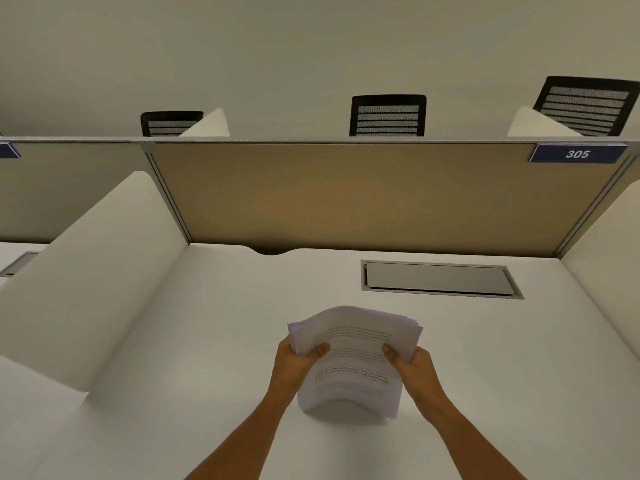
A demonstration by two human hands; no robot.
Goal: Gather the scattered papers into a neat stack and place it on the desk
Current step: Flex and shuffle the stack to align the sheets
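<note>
A stack of white printed papers [353, 358] stands on its lower edge on the white desk [207, 341], near the front middle. The sheets bow and their top edges are fanned unevenly. My left hand [298, 363] grips the stack's left side, thumb across the front page. My right hand [410, 365] grips the right side the same way. Both forearms reach in from the bottom of the view.
A grey metal cable flap [440, 279] is set into the desk at the back right. A tan partition [363, 199] with a "305" label [577, 154] closes the back. White side dividers [97, 271] flank the desk. Black chairs [388, 116] show beyond.
</note>
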